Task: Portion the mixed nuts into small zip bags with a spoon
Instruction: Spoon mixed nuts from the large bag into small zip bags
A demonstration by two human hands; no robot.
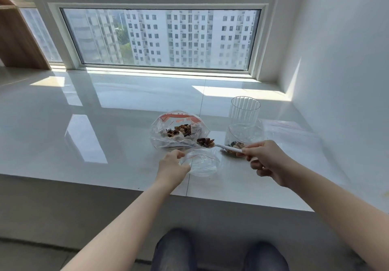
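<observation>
A large clear bag [179, 131] with red print lies open on the white sill and holds mixed nuts [182, 130]. My right hand [266, 161] grips the white handle of a spoon [223, 147]; its bowl, heaped with nuts [205, 142], hangs just right of the large bag's rim. My left hand [173, 166] pinches the mouth of a small clear zip bag [202, 164], held open below the spoon. Another small zip bag [237, 139] with some nuts in it stands behind the spoon handle.
A ribbed clear glass [244, 109] stands behind the filled small bag. Flat zip bags [284, 126] lie to the right near the wall. The glossy white sill [105, 123] stretches left, its front edge runs just below my hands. My knees show at the bottom.
</observation>
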